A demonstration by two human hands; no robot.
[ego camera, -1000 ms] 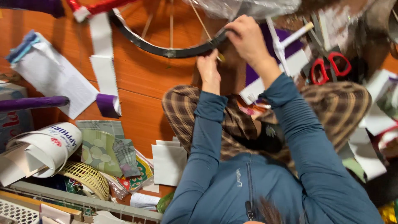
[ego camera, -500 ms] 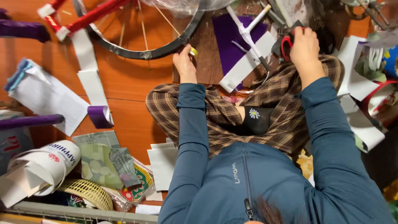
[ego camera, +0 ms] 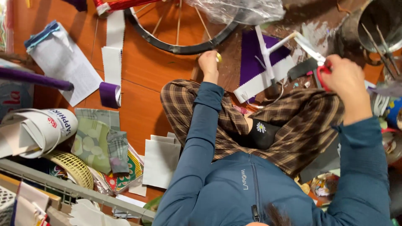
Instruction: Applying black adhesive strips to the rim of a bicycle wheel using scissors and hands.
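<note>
On the orange wooden floor (ego camera: 142, 79), at the left, a white printed paper sheet (ego camera: 63, 62) and a purple fabric roll (ego camera: 109, 94) are seen lying apart. Further right, the left hand (ego camera: 208, 62) is closed around a small yellow object (ego camera: 218, 57), just below the black spoked wheel rim (ego camera: 180, 46). A purple fabric piece with white edging (ego camera: 255, 58) lies between the hands. At the right, the right hand (ego camera: 345, 77) is clenched on red-handled scissors (ego camera: 316, 62), blades pointing up-left.

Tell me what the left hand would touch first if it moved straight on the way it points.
Probably the black wheel rim: the left hand points up toward it, just short. Depth is unclear.
</note>
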